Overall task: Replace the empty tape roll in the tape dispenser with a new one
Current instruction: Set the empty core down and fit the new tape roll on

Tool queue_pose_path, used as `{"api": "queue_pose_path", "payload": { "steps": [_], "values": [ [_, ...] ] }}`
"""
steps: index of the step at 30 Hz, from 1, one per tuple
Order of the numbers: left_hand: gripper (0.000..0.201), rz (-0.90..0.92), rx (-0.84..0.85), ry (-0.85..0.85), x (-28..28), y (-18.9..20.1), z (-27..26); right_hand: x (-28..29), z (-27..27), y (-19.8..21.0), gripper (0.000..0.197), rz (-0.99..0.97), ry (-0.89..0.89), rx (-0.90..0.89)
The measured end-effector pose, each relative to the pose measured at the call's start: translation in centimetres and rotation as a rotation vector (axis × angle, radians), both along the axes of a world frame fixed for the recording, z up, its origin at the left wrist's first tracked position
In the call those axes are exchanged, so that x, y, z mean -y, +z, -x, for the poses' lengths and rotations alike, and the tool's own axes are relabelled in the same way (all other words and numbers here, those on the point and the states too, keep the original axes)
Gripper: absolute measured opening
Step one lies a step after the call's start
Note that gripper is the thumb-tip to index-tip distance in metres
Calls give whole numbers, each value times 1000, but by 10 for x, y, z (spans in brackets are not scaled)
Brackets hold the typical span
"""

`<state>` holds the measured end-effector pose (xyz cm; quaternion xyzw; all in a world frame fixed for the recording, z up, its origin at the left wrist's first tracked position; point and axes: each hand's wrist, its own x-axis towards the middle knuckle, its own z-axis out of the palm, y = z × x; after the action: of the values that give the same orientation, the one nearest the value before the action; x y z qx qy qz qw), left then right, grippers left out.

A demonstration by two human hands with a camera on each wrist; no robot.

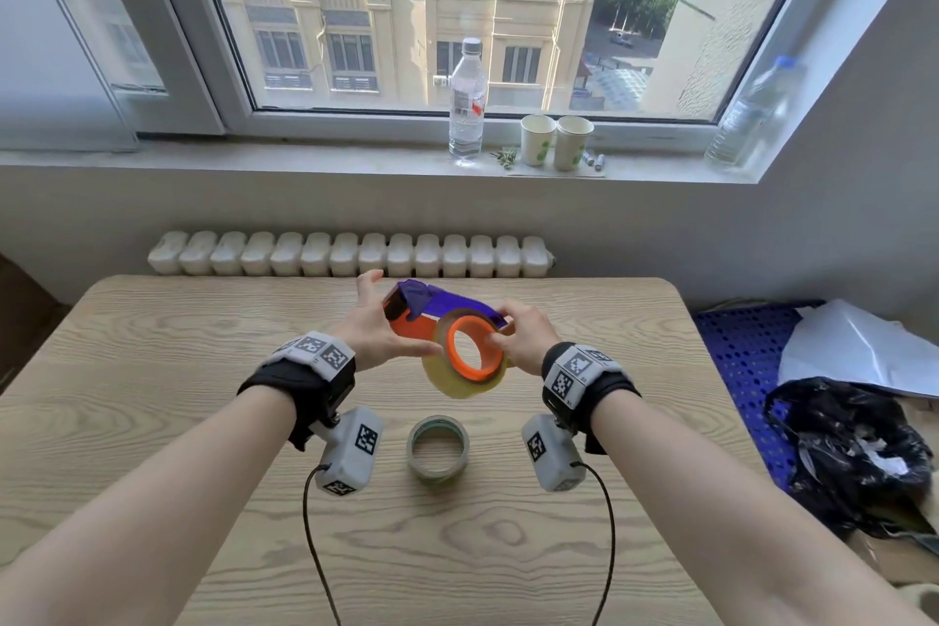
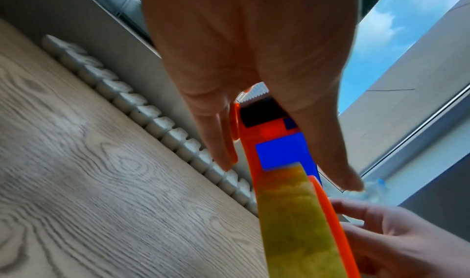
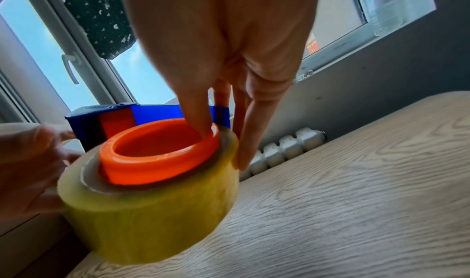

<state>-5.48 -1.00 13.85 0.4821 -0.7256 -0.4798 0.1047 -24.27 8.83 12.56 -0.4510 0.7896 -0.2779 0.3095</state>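
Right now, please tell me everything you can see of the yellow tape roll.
The tape roll is wide, glossy and translucent yellow, apparently full. It sits around the dispenser's orange hub, held tilted in the air above the table. The right hand pinches it, thumb inside the hub and fingers on the outer surface. The left hand holds the dispenser and touches the roll's side.

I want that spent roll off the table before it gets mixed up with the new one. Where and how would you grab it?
The empty tape roll lies flat on the table, hole up, apart from both hands. Probably best from straight above: pinch its thin wall, one finger inside the hole, thumb outside. Its near edge looks unobstructed.
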Motion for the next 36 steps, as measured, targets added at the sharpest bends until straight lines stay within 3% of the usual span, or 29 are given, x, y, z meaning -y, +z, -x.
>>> {"api": "queue_pose_path", "payload": {
  "steps": [2, 7, 12, 15, 19, 22, 24, 27, 32, 36],
  "values": [
    [140, -6, 21, 30, 1, -4, 0, 1, -1, -3, 9, -7, -18, 66],
    [136, -114, -1, 46, -3, -13, 7, 2, -3, -7, 19, 1, -112, 259],
    [113, -191, -11, -111, -15, -6, 12, 1, -5, -6, 12, 9, -178, 482],
    [73, -171, -52, -191, -18, -5, 14, -1, -8, -2, 14, 8, -187, 609],
    [54, -360, -258, -77, -26, 1, 19, -5, -11, 2, 29, -4, -201, 671],
    [44, -509, -411, -60, -30, 4, 23, -6, -11, 5, 19, -8, -173, 713],
    [43, -574, -495, -62, -31, 5, 26, -8, -10, 5, 14, -18, -143, 710],
    [36, -637, -567, -45, -30, 5, 26, -8, -9, 5, 27, -24, -108, 650],
    [46, -664, -605, -91, -35, 6, 25, -10, -7, 4, 37, -21, -3, 472],
    [45, -632, -598, -109, -39, 6, 27, -8, -4, 4, 43, 125, -89, 314]
  ]
}}
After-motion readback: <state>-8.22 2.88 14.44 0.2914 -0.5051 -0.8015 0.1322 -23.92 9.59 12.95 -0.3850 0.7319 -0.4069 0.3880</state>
